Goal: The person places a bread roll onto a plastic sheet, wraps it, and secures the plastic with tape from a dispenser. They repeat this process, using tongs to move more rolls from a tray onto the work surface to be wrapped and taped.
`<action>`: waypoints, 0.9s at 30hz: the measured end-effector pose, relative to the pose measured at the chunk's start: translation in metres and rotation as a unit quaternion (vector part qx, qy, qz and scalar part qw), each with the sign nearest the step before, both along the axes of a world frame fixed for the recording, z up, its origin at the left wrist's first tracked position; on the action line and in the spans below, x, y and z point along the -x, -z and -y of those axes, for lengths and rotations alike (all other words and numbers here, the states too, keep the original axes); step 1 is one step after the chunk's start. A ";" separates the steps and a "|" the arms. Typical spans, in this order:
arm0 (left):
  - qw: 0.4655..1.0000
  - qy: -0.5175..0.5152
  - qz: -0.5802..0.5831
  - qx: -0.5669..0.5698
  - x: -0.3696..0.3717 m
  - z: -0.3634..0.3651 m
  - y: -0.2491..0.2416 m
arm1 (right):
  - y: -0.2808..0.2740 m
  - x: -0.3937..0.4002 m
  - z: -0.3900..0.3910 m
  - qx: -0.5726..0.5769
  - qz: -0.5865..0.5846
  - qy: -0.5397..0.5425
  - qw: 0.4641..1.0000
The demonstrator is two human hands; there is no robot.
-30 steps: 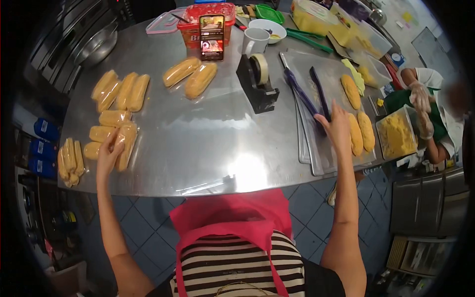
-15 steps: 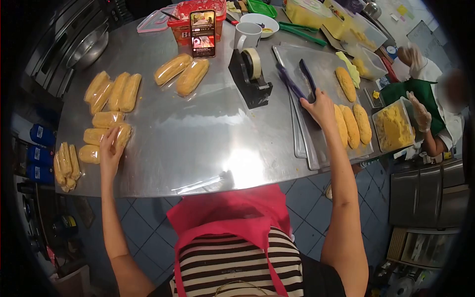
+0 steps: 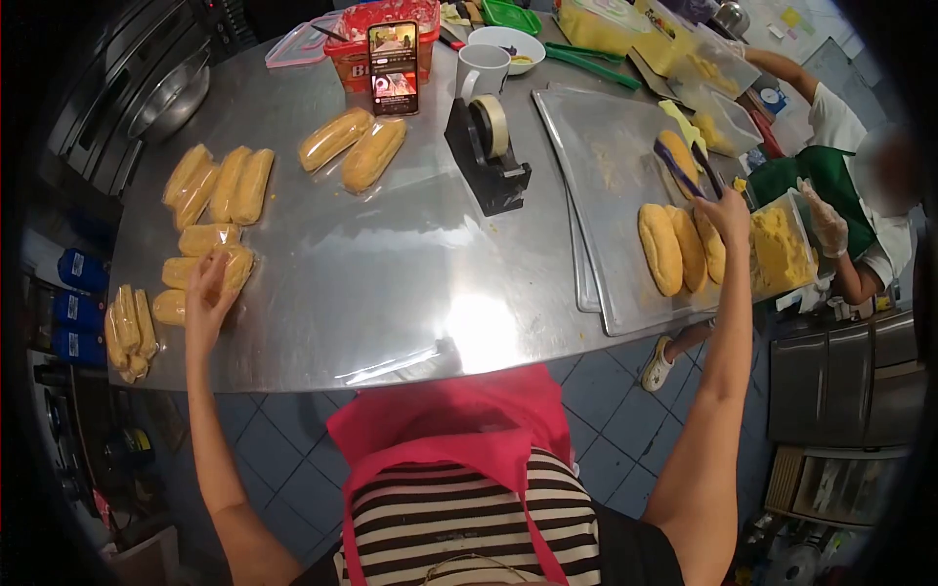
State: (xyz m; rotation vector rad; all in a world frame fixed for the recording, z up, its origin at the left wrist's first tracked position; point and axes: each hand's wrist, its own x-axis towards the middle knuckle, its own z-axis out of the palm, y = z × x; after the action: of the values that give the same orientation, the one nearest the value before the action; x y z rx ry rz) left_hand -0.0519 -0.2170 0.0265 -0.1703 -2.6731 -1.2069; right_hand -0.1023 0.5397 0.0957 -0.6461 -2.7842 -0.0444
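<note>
Right hand (image 3: 725,216), gripping purple tongs (image 3: 676,167), has carried them across the tray (image 3: 586,137) to its farthest roll (image 3: 674,143), now within their reach; left hand (image 3: 202,298) touches a wrapped roll (image 3: 237,269) on the counter (image 3: 371,278), its grip unclear.

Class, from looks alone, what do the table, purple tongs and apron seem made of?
Table: metal, likely steel, polished; grey with bright glare.
Purple tongs: perhaps smooth plastic, from the even colour; coated metal is possible.
Apron: probably matt fabric, showing soft folds.
</note>
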 end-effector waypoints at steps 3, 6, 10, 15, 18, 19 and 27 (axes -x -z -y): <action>0.993 -0.078 -0.072 -0.050 -0.011 -0.025 -0.017 | 0.003 -0.001 -0.018 0.055 0.035 0.030 0.997; 0.984 -0.122 -0.106 -0.072 -0.018 -0.037 -0.011 | 0.007 -0.001 -0.036 0.085 -0.004 -0.013 0.996; 0.996 -0.010 -0.063 -0.062 -0.020 -0.081 0.003 | -0.011 -0.008 -0.019 0.269 -0.011 -0.073 0.960; 0.996 0.026 0.019 -0.084 -0.011 -0.088 0.010 | -0.051 -0.029 0.085 0.413 -0.028 -0.256 0.873; 0.994 0.069 0.035 -0.079 -0.010 -0.095 0.015 | -0.062 -0.033 0.158 0.305 0.043 -0.411 0.858; 0.995 0.084 0.026 -0.056 -0.010 -0.097 0.017 | -0.063 -0.032 0.183 0.240 0.053 -0.466 0.850; 0.995 0.095 -0.001 0.041 -0.008 -0.106 0.031 | -0.032 -0.009 0.282 0.180 0.170 -0.548 0.799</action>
State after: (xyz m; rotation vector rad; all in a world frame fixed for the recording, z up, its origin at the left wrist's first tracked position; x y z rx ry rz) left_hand -0.0437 -0.1113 -0.0044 -0.4467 -2.7582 -1.1475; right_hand -0.0930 0.2582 0.1282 1.0855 -3.0535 0.6666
